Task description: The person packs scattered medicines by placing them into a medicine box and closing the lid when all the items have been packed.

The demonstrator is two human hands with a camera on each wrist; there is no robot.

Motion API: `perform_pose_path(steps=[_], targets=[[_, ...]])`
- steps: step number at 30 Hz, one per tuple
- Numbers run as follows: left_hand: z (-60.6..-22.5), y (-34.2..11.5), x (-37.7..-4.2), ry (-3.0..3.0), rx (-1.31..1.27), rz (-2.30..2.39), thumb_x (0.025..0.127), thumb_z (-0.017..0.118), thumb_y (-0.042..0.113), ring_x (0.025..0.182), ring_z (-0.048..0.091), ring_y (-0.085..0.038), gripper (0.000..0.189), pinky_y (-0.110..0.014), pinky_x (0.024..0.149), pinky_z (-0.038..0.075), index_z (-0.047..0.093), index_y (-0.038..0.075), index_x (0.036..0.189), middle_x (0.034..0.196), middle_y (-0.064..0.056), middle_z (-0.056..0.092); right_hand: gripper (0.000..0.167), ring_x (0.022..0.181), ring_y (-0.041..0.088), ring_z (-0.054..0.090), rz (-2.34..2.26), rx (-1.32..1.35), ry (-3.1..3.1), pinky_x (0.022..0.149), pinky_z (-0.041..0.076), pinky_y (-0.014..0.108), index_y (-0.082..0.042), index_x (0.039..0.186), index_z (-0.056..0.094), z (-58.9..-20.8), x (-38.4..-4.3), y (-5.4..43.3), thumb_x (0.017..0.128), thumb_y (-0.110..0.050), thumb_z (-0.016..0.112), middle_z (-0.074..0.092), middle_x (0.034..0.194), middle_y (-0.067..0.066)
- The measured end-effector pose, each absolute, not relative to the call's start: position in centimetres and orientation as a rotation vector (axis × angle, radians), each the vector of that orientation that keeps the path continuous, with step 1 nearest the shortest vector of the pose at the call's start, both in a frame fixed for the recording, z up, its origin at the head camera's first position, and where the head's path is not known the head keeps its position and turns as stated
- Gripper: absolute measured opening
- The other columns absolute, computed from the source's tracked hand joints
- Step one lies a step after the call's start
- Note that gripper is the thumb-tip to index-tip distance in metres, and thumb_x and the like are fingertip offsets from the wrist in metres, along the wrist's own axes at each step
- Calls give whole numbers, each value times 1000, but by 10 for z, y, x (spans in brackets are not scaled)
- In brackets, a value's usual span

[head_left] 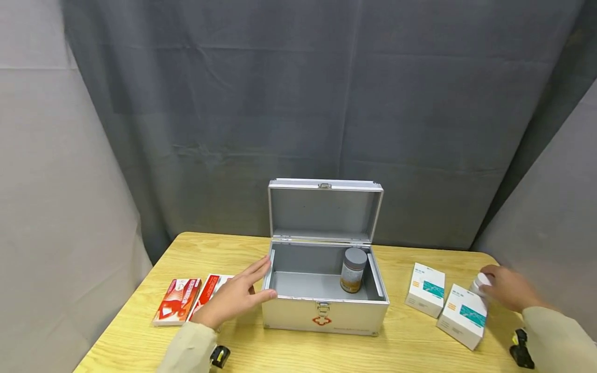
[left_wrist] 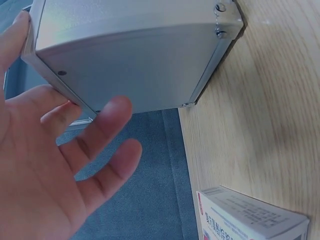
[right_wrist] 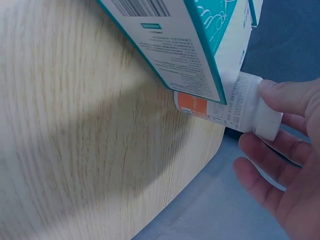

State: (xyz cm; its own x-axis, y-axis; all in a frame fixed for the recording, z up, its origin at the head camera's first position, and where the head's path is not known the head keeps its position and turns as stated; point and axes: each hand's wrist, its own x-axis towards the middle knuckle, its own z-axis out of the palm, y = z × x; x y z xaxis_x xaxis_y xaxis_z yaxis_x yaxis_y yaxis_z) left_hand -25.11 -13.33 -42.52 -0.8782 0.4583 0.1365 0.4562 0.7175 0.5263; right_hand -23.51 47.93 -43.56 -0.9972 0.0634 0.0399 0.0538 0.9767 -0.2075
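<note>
My left hand rests at the left rim of the silver first-aid case, fingers spread and fairly straight. The case stands with its lid raised, and inside at the right is an upright jar with a grey cap. At the table's right side my right hand pinches the white cap of a pill bottle between thumb and fingers. The bottle has a white and orange label and stands on the table, partly hidden behind the nearer of two white-and-teal medicine boxes.
The other white-and-teal medicine box lies between the case and the bottle. On the left lie a red medicine box and a red-and-white box, the latter partly covered by my left hand. Grey curtain hangs behind the wooden table.
</note>
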Motion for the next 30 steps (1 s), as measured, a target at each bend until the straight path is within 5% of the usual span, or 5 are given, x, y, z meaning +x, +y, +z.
perform_pose_path(steps=[5,9,12,22,30], targets=[[-426,-133,-252,2938,748,866,90,64,57,101,67,-14,77,-39,91,53,38,23,154,164,10,28,53,102,56,58,318,-87,-3089,82,49,64,19,117,56,-435,-234,482,83,-17,75,60,113,40],[-426,-133,-252,2949,778,865,89,63,58,141,47,-27,77,-57,112,40,39,22,153,164,10,28,52,100,55,59,329,-69,-3083,80,50,63,17,116,58,-431,-231,485,81,-17,76,62,112,40],[-426,-133,-252,2945,794,869,89,63,59,144,44,-28,77,-58,112,39,39,22,153,164,10,28,51,101,57,59,309,-35,-3071,79,49,63,16,116,59,-428,-229,485,80,-17,76,62,112,39],[-426,-134,-254,2951,805,858,89,62,62,103,68,-16,78,-47,98,51,40,22,153,164,11,29,51,103,59,57,301,17,-3017,77,49,65,12,119,61,-416,-223,482,82,-20,75,62,115,39],[-425,-134,-253,2951,773,849,89,63,59,67,48,3,77,-18,64,41,38,25,153,164,13,29,52,99,57,58,295,32,-2950,73,49,62,13,118,61,-407,-218,480,80,-20,77,60,114,40]])
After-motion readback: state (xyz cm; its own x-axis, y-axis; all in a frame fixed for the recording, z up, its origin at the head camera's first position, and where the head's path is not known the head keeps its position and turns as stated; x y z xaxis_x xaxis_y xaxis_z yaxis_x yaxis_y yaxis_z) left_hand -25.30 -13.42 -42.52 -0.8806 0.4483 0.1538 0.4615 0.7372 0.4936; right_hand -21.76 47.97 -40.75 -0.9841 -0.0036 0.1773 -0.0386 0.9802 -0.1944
